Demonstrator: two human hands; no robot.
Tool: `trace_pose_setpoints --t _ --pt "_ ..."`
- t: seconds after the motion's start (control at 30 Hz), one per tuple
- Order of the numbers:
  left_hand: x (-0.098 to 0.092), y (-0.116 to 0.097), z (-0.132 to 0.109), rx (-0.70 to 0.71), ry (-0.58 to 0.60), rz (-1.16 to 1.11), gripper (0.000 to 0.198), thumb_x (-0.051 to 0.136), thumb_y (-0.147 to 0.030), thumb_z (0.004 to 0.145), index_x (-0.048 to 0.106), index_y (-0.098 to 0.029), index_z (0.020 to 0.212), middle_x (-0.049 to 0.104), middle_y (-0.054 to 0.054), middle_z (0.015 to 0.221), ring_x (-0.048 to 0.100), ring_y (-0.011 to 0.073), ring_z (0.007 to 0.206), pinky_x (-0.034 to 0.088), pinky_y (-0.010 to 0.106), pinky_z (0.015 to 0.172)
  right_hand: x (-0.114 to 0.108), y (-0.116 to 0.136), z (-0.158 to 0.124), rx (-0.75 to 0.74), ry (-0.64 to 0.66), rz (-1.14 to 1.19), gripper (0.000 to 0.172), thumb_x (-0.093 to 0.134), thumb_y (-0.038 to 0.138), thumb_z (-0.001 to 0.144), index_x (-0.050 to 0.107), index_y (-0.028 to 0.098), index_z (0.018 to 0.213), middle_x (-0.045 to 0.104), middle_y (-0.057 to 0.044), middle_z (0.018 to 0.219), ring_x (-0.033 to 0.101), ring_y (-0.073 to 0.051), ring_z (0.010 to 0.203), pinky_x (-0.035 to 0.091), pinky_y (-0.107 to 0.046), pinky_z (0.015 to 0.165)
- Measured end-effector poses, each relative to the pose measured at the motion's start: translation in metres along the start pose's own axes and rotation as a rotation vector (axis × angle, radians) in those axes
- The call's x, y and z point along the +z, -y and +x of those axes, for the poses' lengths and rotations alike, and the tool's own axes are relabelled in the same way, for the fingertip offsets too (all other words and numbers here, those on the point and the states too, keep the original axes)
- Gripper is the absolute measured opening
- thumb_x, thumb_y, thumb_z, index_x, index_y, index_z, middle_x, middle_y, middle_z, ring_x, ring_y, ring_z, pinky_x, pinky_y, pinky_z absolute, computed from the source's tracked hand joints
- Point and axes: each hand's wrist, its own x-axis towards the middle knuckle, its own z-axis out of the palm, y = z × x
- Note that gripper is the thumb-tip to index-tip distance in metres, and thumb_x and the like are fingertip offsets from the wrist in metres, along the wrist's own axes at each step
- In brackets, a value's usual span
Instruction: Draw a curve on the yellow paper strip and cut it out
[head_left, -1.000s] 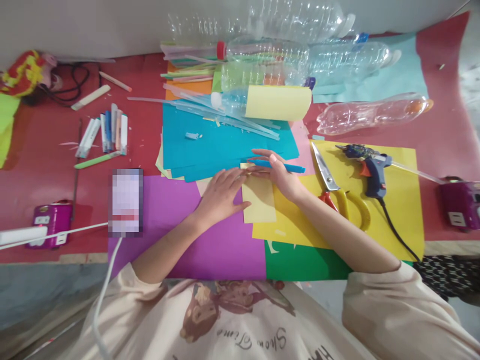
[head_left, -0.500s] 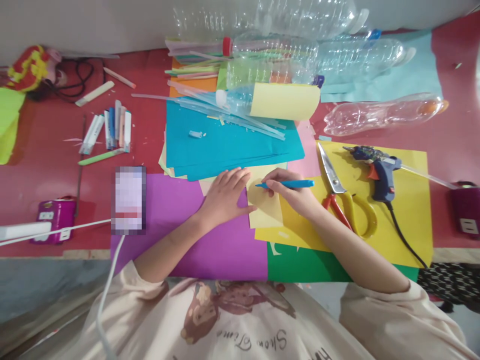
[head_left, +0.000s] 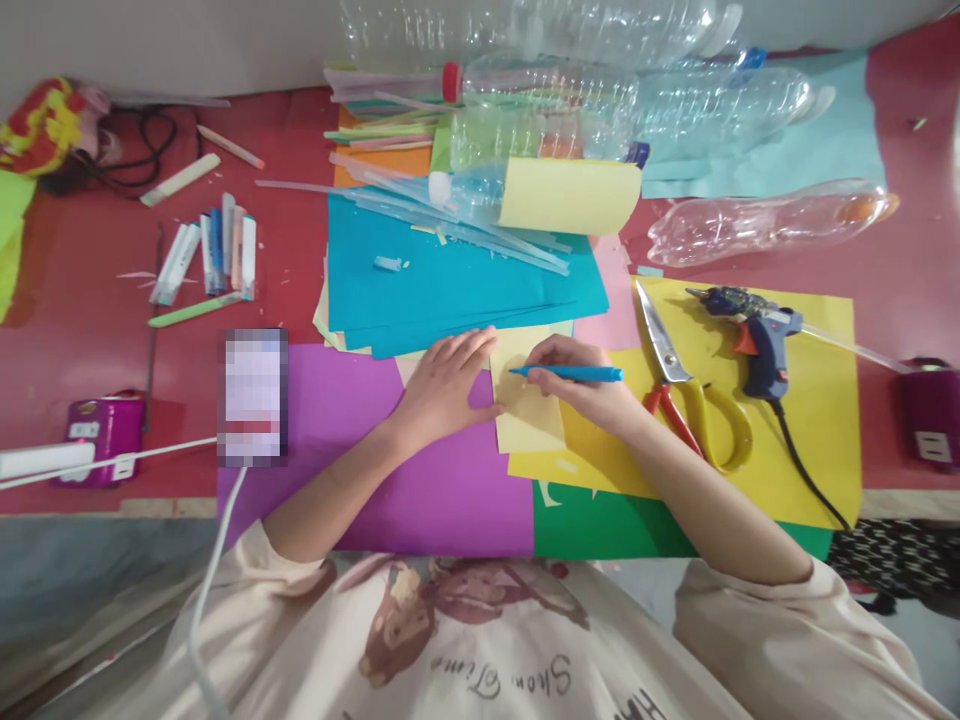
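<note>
Between my hands lies a pale yellow sheet of paper [head_left: 529,425], over the edges of purple paper [head_left: 450,490] and bright yellow paper [head_left: 817,400]. My left hand [head_left: 444,388] rests flat with its fingers stretched out, the fingertips and thumb at the pale sheet's left edge. A blue marker [head_left: 592,374] is held in a writing grip by my right hand [head_left: 574,368], its tip pointing left at the pale sheet. Whether the tip touches the paper I cannot tell. Scissors [head_left: 679,370] with red and yellow handles lie just right of my right hand.
A glue gun [head_left: 766,345] with its cord lies on the right. Clear plastic bottles [head_left: 555,100] and thin glue sticks or straws [head_left: 480,235] are at the back, around blue paper [head_left: 465,290]. Left are several markers [head_left: 216,250], a phone [head_left: 253,395] on a cable and a purple socket block [head_left: 101,440].
The whole view has shifted slightly. My right hand still holds the blue marker over the pale sheet, with the marker turned a little. My left hand stays flat in place.
</note>
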Motion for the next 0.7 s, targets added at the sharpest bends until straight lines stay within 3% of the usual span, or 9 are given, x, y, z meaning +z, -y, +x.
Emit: trace_pose_setpoints --t 0.17,0.37,0.7 --pt "0.002 0.003 0.001 -0.007 0.004 -0.006 0.079 0.063 -0.049 0.083 0.034 -0.009 0.145 0.042 0.02 0.152 0.035 0.032 0.142 0.029 0.046 0.116 0.004 -0.001 -0.001 -0.028 -0.004 -0.072 0.02 0.069 0.036 0.076 0.06 0.018 0.073 0.064 -0.001 0.067 0.056 -0.012 0.058 0.042 -0.027 0.055" --pt "0.001 0.003 0.001 0.004 -0.002 -0.025 0.071 0.059 -0.038 0.084 0.035 -0.012 0.145 0.04 0.017 0.154 0.036 0.0308 0.142 0.03 0.046 0.116 0.014 -0.004 -0.002 -0.135 0.047 -0.17 0.012 0.064 0.03 0.078 0.062 0.019 0.074 0.066 0.0 0.064 0.053 -0.01 0.052 0.04 -0.025 0.051" --pt "0.003 0.004 0.001 0.017 -0.017 -0.032 0.071 0.06 -0.037 0.083 0.036 -0.012 0.144 0.041 0.018 0.153 0.037 0.0312 0.142 0.03 0.046 0.116 0.015 -0.006 -0.002 -0.165 0.055 -0.205 0.011 0.062 0.029 0.08 0.062 0.019 0.076 0.067 -0.001 0.066 0.054 -0.01 0.053 0.041 -0.024 0.051"
